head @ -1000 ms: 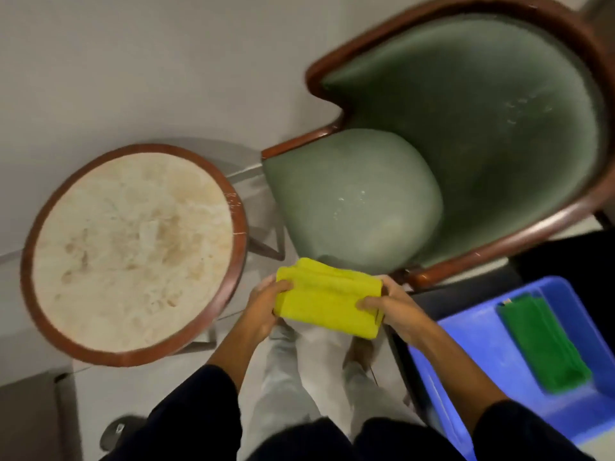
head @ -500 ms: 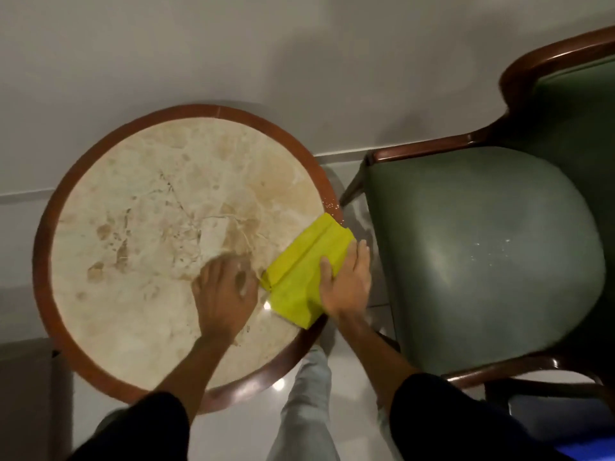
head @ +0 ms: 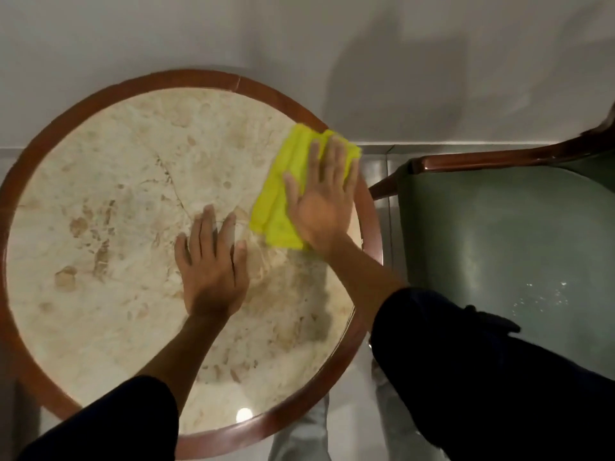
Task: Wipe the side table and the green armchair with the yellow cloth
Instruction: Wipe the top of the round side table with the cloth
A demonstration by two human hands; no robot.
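Observation:
The round side table [head: 100, 168] has a beige marble top and a brown wooden rim, and it fills the left and middle of the view. The folded yellow cloth [head: 283, 181] lies on the table's right part, near the rim. My right hand [head: 322, 201] presses flat on the cloth with its fingers spread. My left hand [head: 213, 271] rests flat on the bare marble near the centre, holding nothing. The green armchair [head: 499, 244] stands to the right of the table; its seat shows small white specks.
A pale wall [head: 299, 34] runs behind the table and chair. Glossy floor tiles [head: 379, 174] show in the narrow gap between table and armchair. My legs in light trousers [head: 299, 437] stand below the table's near edge.
The cloth and my right hand slid farther away along the table's right side. My left hand stays flat on the marble. The view moved closer over the table.

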